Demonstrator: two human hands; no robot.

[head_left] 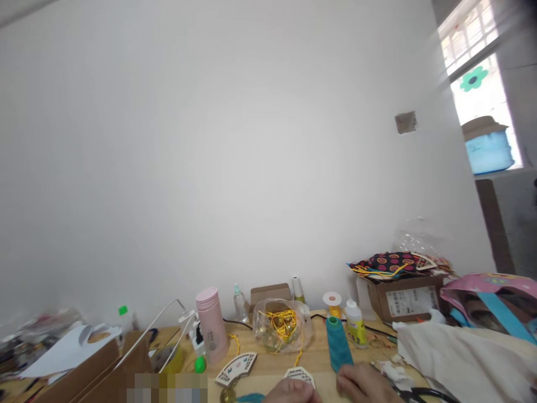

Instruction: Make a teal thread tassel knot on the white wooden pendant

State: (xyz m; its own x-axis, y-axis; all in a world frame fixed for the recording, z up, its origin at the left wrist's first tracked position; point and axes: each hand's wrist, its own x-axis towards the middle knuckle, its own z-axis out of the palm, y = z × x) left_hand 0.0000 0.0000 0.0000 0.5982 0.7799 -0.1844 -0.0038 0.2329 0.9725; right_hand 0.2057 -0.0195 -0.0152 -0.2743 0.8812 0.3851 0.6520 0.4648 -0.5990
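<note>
Evidently left hand (292, 392), bottom centre, fingers closed on a pale cut-out plaque (300, 374); right hand (366, 385), bottom right of centre, fingers curled, cannot tell if gripping. Beyond: teal thread cone (339, 346), bagged yellow cords (282, 324); pink flask (212, 327) lower left of centre.

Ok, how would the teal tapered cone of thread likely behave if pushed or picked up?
The teal tapered cone of thread would probably feel firm, since its sides look smooth and evenly wound. Its round, tapering shape suggests that, on its side, it would roll in a curve. Being taller than wide, it might tip if pushed near its narrow end.
</note>
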